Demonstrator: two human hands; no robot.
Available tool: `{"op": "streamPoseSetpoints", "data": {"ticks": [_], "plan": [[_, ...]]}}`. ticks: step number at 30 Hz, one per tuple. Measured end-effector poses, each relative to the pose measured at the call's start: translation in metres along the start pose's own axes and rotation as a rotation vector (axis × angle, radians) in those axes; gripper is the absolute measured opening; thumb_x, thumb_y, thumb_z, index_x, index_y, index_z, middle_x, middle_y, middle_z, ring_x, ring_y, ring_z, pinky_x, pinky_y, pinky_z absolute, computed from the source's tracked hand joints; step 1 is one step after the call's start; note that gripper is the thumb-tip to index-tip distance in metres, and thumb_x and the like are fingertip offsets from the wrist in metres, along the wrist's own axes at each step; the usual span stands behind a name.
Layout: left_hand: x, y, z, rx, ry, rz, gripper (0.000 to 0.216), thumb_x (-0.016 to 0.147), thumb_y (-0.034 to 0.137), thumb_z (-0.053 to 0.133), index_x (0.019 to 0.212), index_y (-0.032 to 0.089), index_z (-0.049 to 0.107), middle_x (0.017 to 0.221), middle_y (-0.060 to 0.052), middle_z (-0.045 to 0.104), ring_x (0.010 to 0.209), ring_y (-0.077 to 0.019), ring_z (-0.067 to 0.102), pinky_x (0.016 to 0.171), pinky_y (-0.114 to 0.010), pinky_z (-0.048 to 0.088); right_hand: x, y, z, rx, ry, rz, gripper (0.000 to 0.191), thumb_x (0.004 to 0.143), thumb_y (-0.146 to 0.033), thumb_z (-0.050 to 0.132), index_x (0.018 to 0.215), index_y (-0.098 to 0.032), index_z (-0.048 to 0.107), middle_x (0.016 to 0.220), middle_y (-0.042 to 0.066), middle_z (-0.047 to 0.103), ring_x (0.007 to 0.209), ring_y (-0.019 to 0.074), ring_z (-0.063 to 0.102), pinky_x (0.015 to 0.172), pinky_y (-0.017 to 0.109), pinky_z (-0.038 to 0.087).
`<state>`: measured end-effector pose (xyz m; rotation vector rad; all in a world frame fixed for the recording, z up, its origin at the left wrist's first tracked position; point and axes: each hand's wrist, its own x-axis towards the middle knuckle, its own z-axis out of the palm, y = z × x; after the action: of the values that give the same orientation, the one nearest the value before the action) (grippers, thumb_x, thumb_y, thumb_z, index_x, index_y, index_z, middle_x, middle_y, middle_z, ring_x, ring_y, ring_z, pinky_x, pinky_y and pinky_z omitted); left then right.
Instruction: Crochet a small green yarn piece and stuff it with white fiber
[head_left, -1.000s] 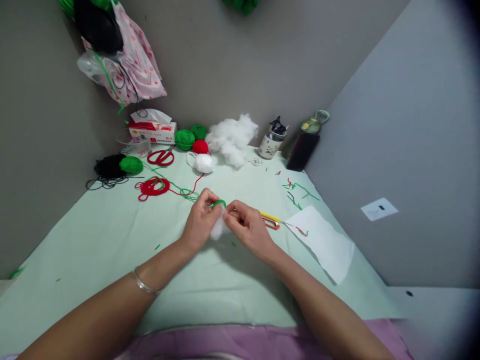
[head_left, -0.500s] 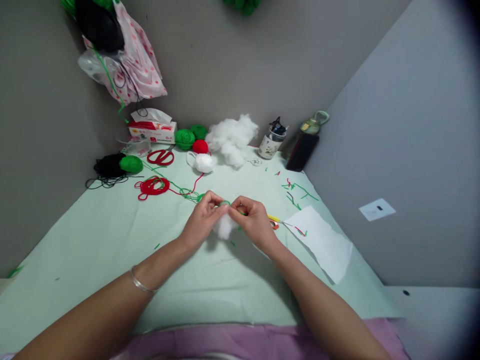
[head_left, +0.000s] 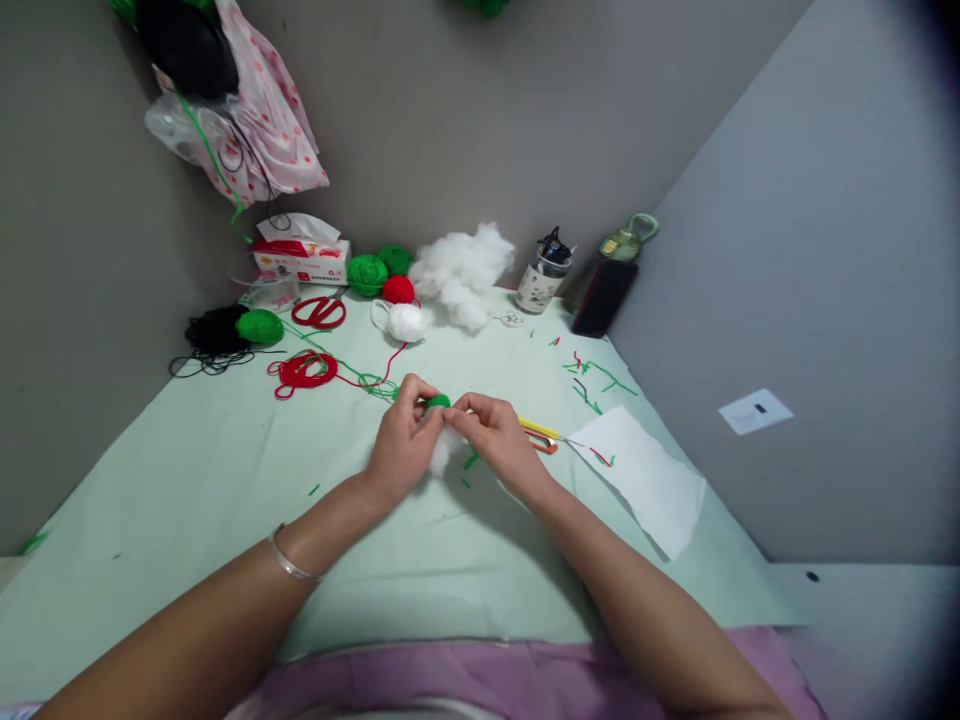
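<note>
One small green piece (head_left: 439,401) sits pinched in the left hand (head_left: 397,440), above the middle of the table (head_left: 352,590). The right hand (head_left: 491,435) brings its fingertips together against the piece's edge; whether they grip anything, I cannot tell. White stuffing (head_left: 441,457) shows just below, between both hands. Beside the right wrist lie a yellow tool (head_left: 540,429) and white paper (head_left: 649,485).

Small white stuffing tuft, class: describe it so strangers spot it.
Over the pale green tabletop, find the left hand and right hand. Between them, below a green piece, is the white stuffing tuft, smaller than the fluffy pile near the wall.
</note>
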<state>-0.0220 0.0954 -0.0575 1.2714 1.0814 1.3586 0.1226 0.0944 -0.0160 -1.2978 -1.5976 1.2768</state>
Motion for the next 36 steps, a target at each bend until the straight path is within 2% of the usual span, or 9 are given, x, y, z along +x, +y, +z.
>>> {"op": "streamPoseSetpoints", "data": {"ticks": [5, 10, 14, 20, 25, 27, 30, 33, 36], "plan": [[-0.005, 0.009, -0.002, 0.002, -0.068, 0.019, 0.023, 0.084, 0.021, 0.069, 0.099, 0.023, 0.052, 0.093, 0.001, 0.056, 0.080, -0.0156, 0.055, 0.074, -0.029, 0.044, 0.004, 0.004, -0.006, -0.005, 0.053, -0.009, 0.035, 0.081, -0.050, 0.064, 0.067, -0.019, 0.057, 0.055, -0.008, 0.032, 0.053, 0.0090, 0.025, 0.051, 0.026, 0.018], [-0.005, 0.024, -0.005, -0.058, -0.149, -0.031, 0.018, 0.090, 0.033, 0.065, 0.098, 0.021, 0.054, 0.085, 0.001, 0.058, 0.071, -0.0146, 0.054, 0.064, -0.027, 0.043, 0.006, 0.008, -0.013, -0.056, 0.101, -0.039, 0.028, 0.081, -0.045, 0.061, 0.069, -0.020, 0.058, 0.052, -0.009, 0.031, 0.051, 0.0093, 0.024, 0.051, 0.027, 0.018], [-0.001, 0.020, -0.004, -0.096, -0.127, -0.055, 0.020, 0.085, 0.029, 0.070, 0.092, 0.021, 0.054, 0.087, 0.001, 0.060, 0.073, -0.0140, 0.056, 0.067, -0.027, 0.045, 0.004, 0.008, -0.013, -0.122, 0.100, -0.069, 0.023, 0.082, -0.040, 0.063, 0.072, -0.019, 0.061, 0.052, -0.008, 0.035, 0.053, 0.0100, 0.028, 0.052, 0.027, 0.020], [0.004, 0.013, -0.002, -0.123, -0.017, -0.107, 0.020, 0.073, 0.017, 0.071, 0.081, 0.021, 0.053, 0.073, 0.005, 0.056, 0.063, -0.0115, 0.051, 0.058, -0.023, 0.039, -0.009, 0.002, 0.000, -0.199, 0.018, -0.117, 0.017, 0.090, -0.032, 0.054, 0.076, -0.022, 0.053, 0.053, -0.009, 0.036, 0.052, 0.0106, 0.030, 0.054, 0.027, 0.023], [0.008, 0.013, -0.005, -0.209, 0.009, -0.211, 0.021, 0.073, 0.029, 0.070, 0.080, 0.022, 0.052, 0.063, 0.007, 0.054, 0.051, -0.0099, 0.046, 0.049, -0.022, 0.035, -0.002, 0.003, 0.000, 0.185, -0.075, -0.012, 0.012, 0.084, -0.031, 0.054, 0.084, -0.020, 0.058, 0.056, -0.009, 0.031, 0.054, 0.0108, 0.027, 0.054, 0.026, 0.023], [0.008, 0.015, -0.007, -0.264, -0.011, -0.257, 0.026, 0.072, 0.035, 0.071, 0.083, 0.023, 0.051, 0.063, 0.007, 0.055, 0.048, -0.0103, 0.048, 0.048, -0.023, 0.039, 0.005, 0.006, -0.005, 0.329, -0.151, 0.050, 0.018, 0.083, -0.034, 0.055, 0.089, -0.018, 0.061, 0.055, -0.010, 0.024, 0.053, 0.0100, 0.020, 0.053, 0.026, 0.023], [0.007, 0.019, -0.008, -0.326, -0.051, -0.302, 0.032, 0.066, 0.035, 0.073, 0.086, 0.023, 0.051, 0.065, 0.005, 0.059, 0.051, -0.0121, 0.053, 0.050, -0.026, 0.047, 0.011, 0.010, -0.012, 0.379, -0.212, 0.070, 0.025, 0.077, -0.038, 0.067, 0.090, -0.018, 0.064, 0.056, -0.010, 0.031, 0.053, 0.0087, 0.023, 0.054, 0.025, 0.024], [0.005, 0.022, -0.006, -0.347, -0.084, -0.321, 0.034, 0.065, 0.034, 0.075, 0.086, 0.023, 0.050, 0.065, 0.005, 0.061, 0.052, -0.0135, 0.057, 0.051, -0.027, 0.051, 0.011, 0.013, -0.012, 0.300, -0.146, 0.016, 0.028, 0.072, -0.039, 0.076, 0.086, -0.019, 0.063, 0.055, -0.010, 0.038, 0.052, 0.0080, 0.030, 0.054, 0.024, 0.024], [0.002, 0.022, -0.003, -0.339, -0.091, -0.309, 0.034, 0.068, 0.036, 0.075, 0.087, 0.024, 0.050, 0.068, 0.005, 0.063, 0.053, -0.0141, 0.060, 0.051, -0.026, 0.049, 0.008, 0.014, -0.007, 0.188, -0.038, -0.020, 0.025, 0.074, -0.042, 0.073, 0.078, -0.019, 0.062, 0.051, -0.010, 0.038, 0.049, 0.0079, 0.031, 0.054, 0.024, 0.026]]}}
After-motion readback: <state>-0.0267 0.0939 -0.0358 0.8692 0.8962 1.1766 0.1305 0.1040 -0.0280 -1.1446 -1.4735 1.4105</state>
